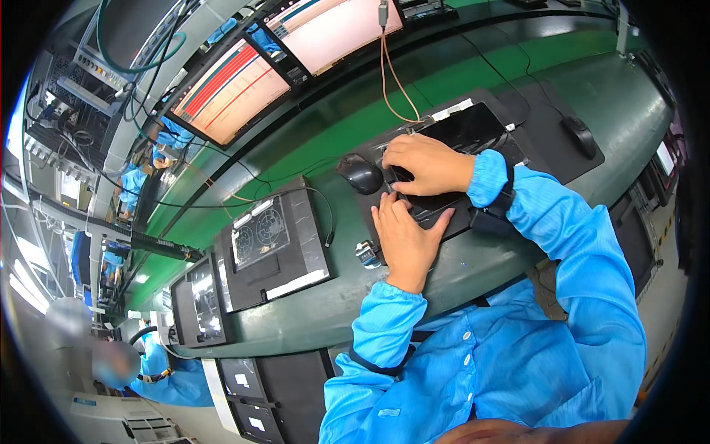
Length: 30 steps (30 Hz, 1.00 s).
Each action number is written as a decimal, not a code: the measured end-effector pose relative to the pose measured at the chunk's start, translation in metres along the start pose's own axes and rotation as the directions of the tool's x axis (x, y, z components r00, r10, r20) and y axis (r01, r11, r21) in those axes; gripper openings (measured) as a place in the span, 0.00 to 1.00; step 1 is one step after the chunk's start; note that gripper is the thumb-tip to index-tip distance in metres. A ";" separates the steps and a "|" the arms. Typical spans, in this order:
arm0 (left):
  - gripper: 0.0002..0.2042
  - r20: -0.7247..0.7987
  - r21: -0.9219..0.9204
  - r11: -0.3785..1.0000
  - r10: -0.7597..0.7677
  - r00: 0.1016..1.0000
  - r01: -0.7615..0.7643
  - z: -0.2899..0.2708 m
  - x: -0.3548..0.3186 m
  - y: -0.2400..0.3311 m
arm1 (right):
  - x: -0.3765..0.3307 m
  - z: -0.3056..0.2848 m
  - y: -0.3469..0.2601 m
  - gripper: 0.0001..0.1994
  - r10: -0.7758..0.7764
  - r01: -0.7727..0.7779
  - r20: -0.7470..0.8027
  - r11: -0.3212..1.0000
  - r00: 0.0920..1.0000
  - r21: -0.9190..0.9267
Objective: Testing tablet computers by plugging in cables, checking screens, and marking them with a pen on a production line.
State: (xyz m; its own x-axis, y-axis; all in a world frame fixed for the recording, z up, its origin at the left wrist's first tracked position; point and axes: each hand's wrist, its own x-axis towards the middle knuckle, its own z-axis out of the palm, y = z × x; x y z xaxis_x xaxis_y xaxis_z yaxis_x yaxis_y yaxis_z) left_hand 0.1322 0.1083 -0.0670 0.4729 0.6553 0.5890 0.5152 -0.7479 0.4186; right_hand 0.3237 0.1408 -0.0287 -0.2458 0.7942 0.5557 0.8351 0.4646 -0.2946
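Observation:
Both of my hands are at the left end of a flat panel with a glossy black screen (470,127), which lies in a dark holder on the bench. My right hand (433,166) reaches across the panel from the right, fingers bent down at its left edge. Just nearer to me, my left hand (405,240) rests with its fingertips on the dark holder, thumb spread away from the fingers. What lies under the right fingertips is hidden. A black computer mouse (360,174) sits just left of my hands. Nearer the bench edge is a small blue-and-white device (366,254).
Black foam trays (299,248) holding clear-covered parts lie on the green bench (347,303) at left. Monitors (229,92) stand behind, with loose cables across the bench. Another mouse (578,137) rests on a dark mat at right. A person in blue (174,374) is at far left.

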 end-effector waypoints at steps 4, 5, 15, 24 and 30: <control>0.37 0.066 -0.065 0.996 -0.059 0.996 0.064 0.001 -0.001 -0.003 | 0.017 0.010 0.004 0.19 0.070 -0.069 0.126 0.997 0.989 -0.019; 0.36 0.041 -0.056 0.998 -0.037 0.998 0.039 0.001 0.000 -0.004 | 0.019 0.009 0.004 0.19 0.099 -0.096 0.168 0.995 0.981 -0.024; 0.35 -0.001 -0.030 0.999 -0.015 1.000 0.015 0.003 0.001 -0.006 | 0.034 -0.011 0.003 0.16 -0.126 0.133 -0.087 0.987 0.988 0.086; 0.36 0.014 -0.053 0.996 -0.074 0.997 0.075 0.003 0.001 -0.006 | 0.025 0.003 0.019 0.14 0.045 -0.070 0.196 0.991 0.979 0.118; 0.35 0.084 -0.026 0.996 -0.087 0.993 0.089 0.001 0.003 -0.005 | 0.023 0.009 0.019 0.14 0.049 -0.065 0.169 0.994 0.984 0.089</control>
State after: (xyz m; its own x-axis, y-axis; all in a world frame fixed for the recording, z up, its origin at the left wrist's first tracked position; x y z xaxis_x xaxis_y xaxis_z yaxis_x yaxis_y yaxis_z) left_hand 0.1316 0.1142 -0.0684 0.4851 0.7243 0.4901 0.5364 -0.6890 0.4874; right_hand 0.3293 0.1708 -0.0284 -0.2838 0.8709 0.4013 0.8021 0.4450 -0.3984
